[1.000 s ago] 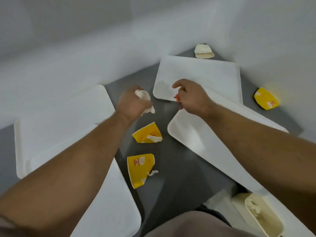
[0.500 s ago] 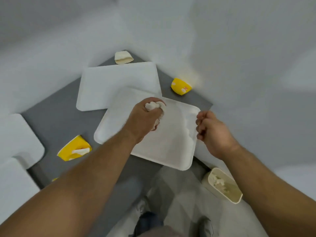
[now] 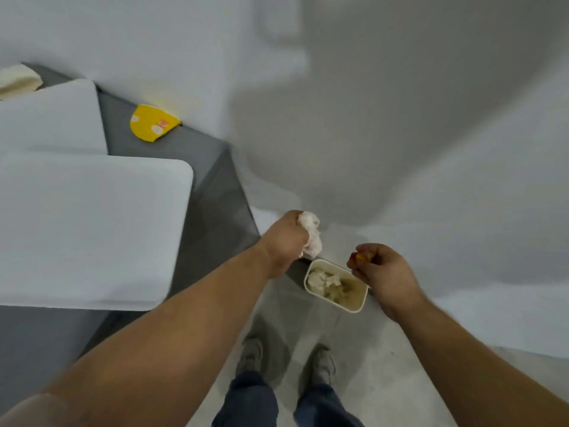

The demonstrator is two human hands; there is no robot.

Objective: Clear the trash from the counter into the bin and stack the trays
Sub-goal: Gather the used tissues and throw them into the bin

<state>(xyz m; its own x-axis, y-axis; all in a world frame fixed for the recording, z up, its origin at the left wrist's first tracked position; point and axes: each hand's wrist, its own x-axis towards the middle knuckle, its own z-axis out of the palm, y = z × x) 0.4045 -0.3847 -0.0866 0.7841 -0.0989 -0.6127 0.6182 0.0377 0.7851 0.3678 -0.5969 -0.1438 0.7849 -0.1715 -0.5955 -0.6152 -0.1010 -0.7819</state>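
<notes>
Because both hands hover by the bin [image 3: 354, 309] on the floor, off the table [image 3: 212, 192], dropping trash seems the step in hand. The left grip [image 3: 286, 241] clutches a crumpled napkin [image 3: 311, 234] at the bin's eleven o'clock, and the right grip [image 3: 381, 272] pinches an orange scrap [image 3: 358, 257] at two o'clock. Next, likely: release over the opening.

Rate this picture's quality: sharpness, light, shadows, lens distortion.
Head view: soft throughout, and the white trays wash out to featureless white. Head view: flat, dim light, with a broad grey shadow on the wall above the bin. Head view: wide-angle stretch skews the counter. The left hand grips a napkin and the right hand an orange scrap, both blurry.
</notes>
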